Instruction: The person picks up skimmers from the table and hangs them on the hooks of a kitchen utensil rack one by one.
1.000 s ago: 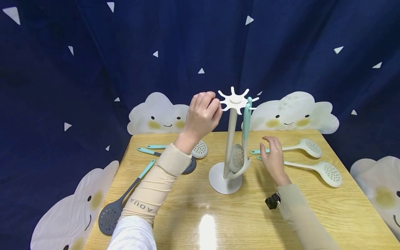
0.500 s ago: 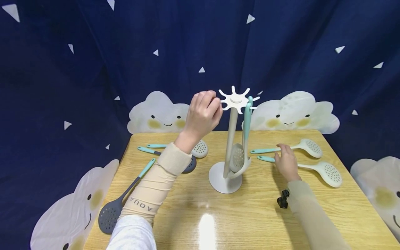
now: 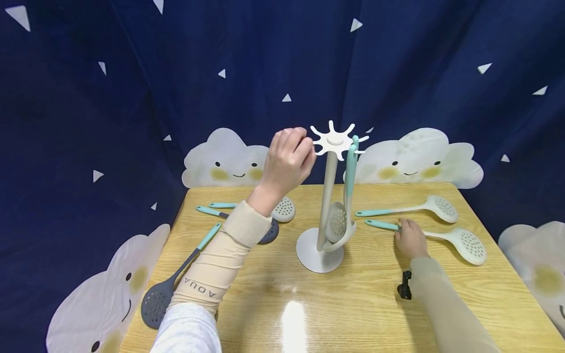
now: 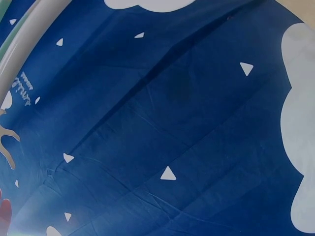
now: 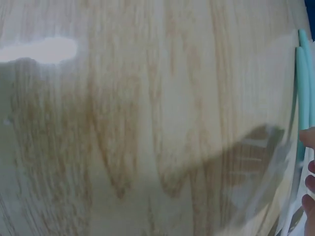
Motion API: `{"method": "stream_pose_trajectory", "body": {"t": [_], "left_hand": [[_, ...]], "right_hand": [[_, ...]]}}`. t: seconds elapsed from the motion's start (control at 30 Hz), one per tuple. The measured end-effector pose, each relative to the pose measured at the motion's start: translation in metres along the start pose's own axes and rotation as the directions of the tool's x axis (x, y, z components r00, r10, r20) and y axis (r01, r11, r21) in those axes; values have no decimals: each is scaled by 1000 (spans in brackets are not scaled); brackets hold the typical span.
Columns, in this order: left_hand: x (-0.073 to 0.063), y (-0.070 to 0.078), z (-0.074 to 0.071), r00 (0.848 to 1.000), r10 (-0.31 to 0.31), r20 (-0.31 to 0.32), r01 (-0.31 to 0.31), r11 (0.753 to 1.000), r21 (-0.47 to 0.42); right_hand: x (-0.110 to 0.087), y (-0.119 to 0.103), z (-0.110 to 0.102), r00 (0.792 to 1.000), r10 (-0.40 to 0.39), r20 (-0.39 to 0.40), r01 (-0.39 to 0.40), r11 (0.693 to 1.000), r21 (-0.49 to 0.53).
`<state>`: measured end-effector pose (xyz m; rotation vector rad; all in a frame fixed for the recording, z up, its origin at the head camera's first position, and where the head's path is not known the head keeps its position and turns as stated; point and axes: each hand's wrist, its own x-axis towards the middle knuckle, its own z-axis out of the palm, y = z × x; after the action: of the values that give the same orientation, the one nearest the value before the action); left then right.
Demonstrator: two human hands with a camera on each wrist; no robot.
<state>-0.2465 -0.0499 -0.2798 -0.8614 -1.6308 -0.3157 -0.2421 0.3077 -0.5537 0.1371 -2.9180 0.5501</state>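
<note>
A white utensil rack with a star of hooks on top stands mid-table. My left hand is at its left hooks, fingers curled; the fingertips' hold on a hook is partly hidden. Two utensils with mint handles hang on the rack's right side: a perforated spoon and a ladle. To the right, my right hand grips a pale skimmer by its handle, flat on the table. In the right wrist view, the thumb lies by mint handles. Behind it lies a second pale skimmer.
On the left of the wooden table lie a dark skimmer, another dark perforated utensil and a pale perforated one, the latter two partly behind my left arm. A blue curtain with clouds backs the table.
My right hand has moved right and down from beside the rack onto the nearer pale skimmer's handle, its fingers closing there. The left hand stays at the rack's hooks.
</note>
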Motion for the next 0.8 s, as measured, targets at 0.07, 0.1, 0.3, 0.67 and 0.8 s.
{"method": "stream_pose_trajectory", "body": {"t": [0.07, 0.1, 0.3, 0.67, 0.8], "left_hand": [[0, 0, 0, 1000, -1, 0, 1, 1000, -1], [1, 0, 0, 1000, 0, 1, 0, 1000, -2], [0, 0, 1, 1000, -3, 6, 3, 1000, 0], [1, 0, 1, 1000, -1, -3, 1, 1000, -3], [0, 0, 0, 1000, -1, -7, 1, 1000, -1]], "right_hand": [[-1, 2, 2, 999, 14, 31, -14, 1000, -16], [-1, 3, 3, 998, 25, 50, -23, 999, -24], [-3, 5, 4, 994, 46, 103, -38, 997, -71], [-3, 6, 4, 998, 25, 65, -18, 994, -104], [-2, 3, 3, 999, 18, 43, -13, 993, -116]]}}
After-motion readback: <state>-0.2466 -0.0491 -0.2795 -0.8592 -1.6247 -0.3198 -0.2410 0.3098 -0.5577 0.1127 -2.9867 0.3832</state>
